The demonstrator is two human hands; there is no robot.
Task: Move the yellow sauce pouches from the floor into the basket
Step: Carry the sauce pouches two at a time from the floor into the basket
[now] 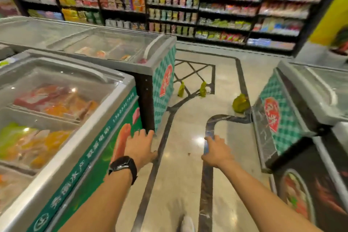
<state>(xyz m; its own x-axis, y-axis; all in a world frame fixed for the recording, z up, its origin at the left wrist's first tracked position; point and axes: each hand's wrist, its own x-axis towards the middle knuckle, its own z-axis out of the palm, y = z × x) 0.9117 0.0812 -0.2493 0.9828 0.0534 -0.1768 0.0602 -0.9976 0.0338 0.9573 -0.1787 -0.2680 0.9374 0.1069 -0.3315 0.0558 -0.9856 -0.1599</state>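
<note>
At my left hand [140, 146]: the fingers were spread and straight and held nothing. A black watch [123, 165] sat on the wrist, and the hand hung just beside the wall of the near freezer [90, 156].
At my right hand [216, 151]: its back faced me and the fingers pointed away. I could not tell whether it was loose or gripping; a bluish streak by the thumb was too blurred to name.
On the floor [188, 184] ahead: three yellow pouches lay further up the aisle, all well apart from both hands.
Upright pair: the left pouch [181, 90] and the middle pouch [203, 89] stood on end, long axis vertical, ahead and between my two hands.
Slumped pouch [240, 103]: a squat lump ahead and to the right, just beside the corner of the right freezer [273, 111]. My right hand was the nearer one.
Basket: not in view.
Reach, as I judged it: I needed to step forward and bend down before either hand could reach.
</note>
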